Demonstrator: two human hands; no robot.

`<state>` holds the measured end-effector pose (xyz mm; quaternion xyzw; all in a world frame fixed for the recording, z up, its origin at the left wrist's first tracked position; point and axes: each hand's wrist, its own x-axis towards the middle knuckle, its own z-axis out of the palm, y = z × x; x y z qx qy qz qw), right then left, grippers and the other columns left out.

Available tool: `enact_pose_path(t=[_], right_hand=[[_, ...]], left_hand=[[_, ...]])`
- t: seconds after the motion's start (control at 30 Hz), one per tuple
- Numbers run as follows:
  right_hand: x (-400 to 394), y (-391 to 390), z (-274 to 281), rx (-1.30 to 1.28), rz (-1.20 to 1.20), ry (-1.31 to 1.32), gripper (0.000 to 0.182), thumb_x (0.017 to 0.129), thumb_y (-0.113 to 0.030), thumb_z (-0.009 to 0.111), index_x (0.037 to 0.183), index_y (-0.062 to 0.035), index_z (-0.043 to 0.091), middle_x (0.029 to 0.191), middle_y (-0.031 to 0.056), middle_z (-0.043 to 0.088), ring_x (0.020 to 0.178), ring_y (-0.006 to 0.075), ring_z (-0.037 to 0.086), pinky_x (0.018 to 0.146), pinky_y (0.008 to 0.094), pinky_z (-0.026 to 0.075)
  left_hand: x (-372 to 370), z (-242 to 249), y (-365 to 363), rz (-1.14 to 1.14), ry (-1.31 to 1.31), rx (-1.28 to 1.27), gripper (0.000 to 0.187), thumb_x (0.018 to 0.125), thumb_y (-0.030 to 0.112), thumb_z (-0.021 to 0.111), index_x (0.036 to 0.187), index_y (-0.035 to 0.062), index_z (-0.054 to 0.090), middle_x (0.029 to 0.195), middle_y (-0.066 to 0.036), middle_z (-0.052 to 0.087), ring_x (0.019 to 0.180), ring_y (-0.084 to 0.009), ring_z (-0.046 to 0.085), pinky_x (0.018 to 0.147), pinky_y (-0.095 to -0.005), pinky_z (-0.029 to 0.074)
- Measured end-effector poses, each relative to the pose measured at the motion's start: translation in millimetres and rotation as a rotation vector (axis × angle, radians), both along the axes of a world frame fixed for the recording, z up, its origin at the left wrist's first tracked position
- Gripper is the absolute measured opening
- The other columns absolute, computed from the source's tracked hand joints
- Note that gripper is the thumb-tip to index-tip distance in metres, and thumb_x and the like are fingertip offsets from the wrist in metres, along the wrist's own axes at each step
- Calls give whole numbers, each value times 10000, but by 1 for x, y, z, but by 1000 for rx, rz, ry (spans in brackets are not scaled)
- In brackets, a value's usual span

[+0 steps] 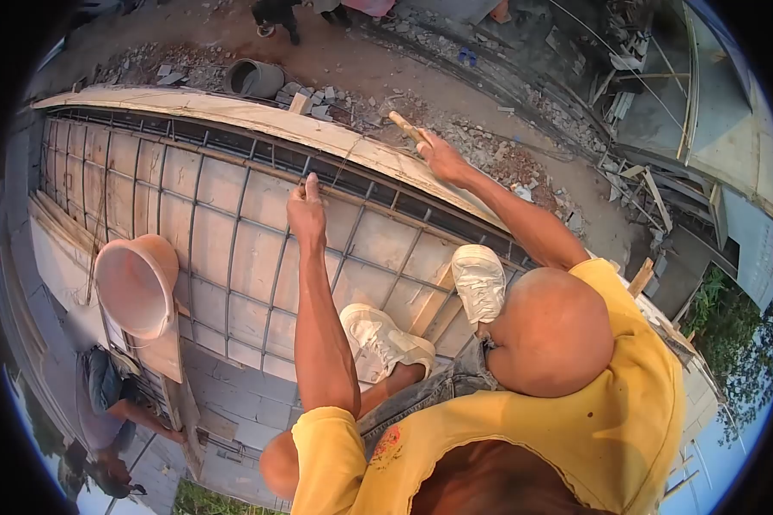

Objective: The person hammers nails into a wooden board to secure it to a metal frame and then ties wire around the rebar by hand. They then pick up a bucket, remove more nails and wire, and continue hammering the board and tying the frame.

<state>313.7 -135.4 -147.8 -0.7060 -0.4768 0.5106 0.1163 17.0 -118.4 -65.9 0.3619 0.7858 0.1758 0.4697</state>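
My left hand [307,209] is closed at the rebar near the long edge beam, its thumb or a finger pointing up; whatever it may pinch is too small to name. My right hand [439,157] is wrapped round a short wooden stick [406,127], held out over the plywood edge board [352,142]. Between my hands and my shoes lies a grid of steel rebar [275,230] over pale formwork panels. Long bars run along the dark trench beside the edge board.
A pinkish bucket [136,287] stands on the left. At lower left a person [112,403] reaches toward a plank. Beyond the edge board, the ground below holds rubble [489,146], a concrete pipe [256,79] and another person [276,15]. Timber scraps [653,197] lie at right.
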Motion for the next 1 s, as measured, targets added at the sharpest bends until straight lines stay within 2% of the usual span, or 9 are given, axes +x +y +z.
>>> enact_pose_path(t=[0.13, 0.3, 0.4, 0.47, 0.53, 0.63, 0.67, 0.8, 1.0], right_hand=[[-7, 7, 3, -57, 52, -28, 576, 1021, -328, 429, 1533, -76, 351, 1399, 251, 549, 1279, 420, 528, 1073, 480, 405], [3, 15, -9, 28, 236, -45, 568, 1018, -334, 439, 1529, -96, 370, 1386, 261, 550, 1256, 414, 551, 1053, 486, 431], [9, 34, -8, 175, 7, -84, 576, 1015, -339, 459, 1541, -123, 362, 1136, 262, 665, 1054, 419, 651, 909, 510, 488], [4, 50, 22, 113, -168, -64, 581, 1021, -348, 460, 1552, -140, 347, 1187, 249, 638, 1101, 408, 620, 940, 499, 468], [4, 71, 68, -42, -304, -27, 587, 1034, -366, 453, 1569, -162, 323, 1406, 230, 545, 1283, 386, 528, 1061, 464, 417], [0, 48, 39, -1, -47, -72, 585, 1021, -336, 469, 1559, -146, 338, 1086, 261, 684, 1030, 417, 662, 896, 525, 492], [5, 39, 20, -65, 345, -66, 579, 1044, -377, 435, 1573, -174, 315, 1522, 215, 443, 1391, 387, 441, 1142, 478, 374], [19, 49, 13, 63, 347, 17, 574, 1046, -386, 435, 1570, -177, 326, 1522, 193, 453, 1369, 397, 461, 1139, 504, 372], [9, 83, 66, 231, -326, -137, 586, 1023, -335, 476, 1554, -126, 342, 968, 211, 704, 859, 374, 692, 788, 509, 498]], left_hand=[[-7, -6, 4, -210, 62, -65, 600, 1017, 551, 497, 800, 9, 637, 699, -42, 569, 693, -144, 495, 639, -335, 392], [-14, -13, 4, -127, -165, -10, 550, 1037, 508, 485, 747, 49, 576, 619, 0, 437, 592, -129, 382, 565, -339, 337], [-17, -12, 5, -84, -186, -94, 513, 1032, 495, 502, 769, 62, 581, 633, 28, 402, 593, -101, 333, 548, -315, 281], [-15, -7, 3, -81, -197, -103, 535, 1013, 559, 496, 721, 111, 504, 625, 38, 383, 588, -99, 321, 544, -307, 275], [-11, -6, 1, -70, -185, -78, 552, 1002, 600, 494, 691, 145, 469, 608, 53, 360, 561, -83, 303, 508, -295, 249], [-15, -16, -2, -49, -205, -47, 548, 1003, 598, 500, 696, 146, 475, 604, 56, 359, 546, -78, 303, 493, -292, 243], [-11, -15, 0, -35, -215, -45, 542, 1008, 578, 508, 701, 131, 481, 614, 50, 364, 563, -84, 306, 509, -295, 250], [-12, -12, 1, -16, -210, -67, 527, 1020, 531, 523, 707, 108, 487, 633, 43, 366, 597, -95, 307, 538, -300, 263], [-19, -15, -2, -31, -206, -96, 517, 1029, 514, 519, 710, 108, 495, 635, 51, 349, 604, -91, 303, 538, -294, 259]])
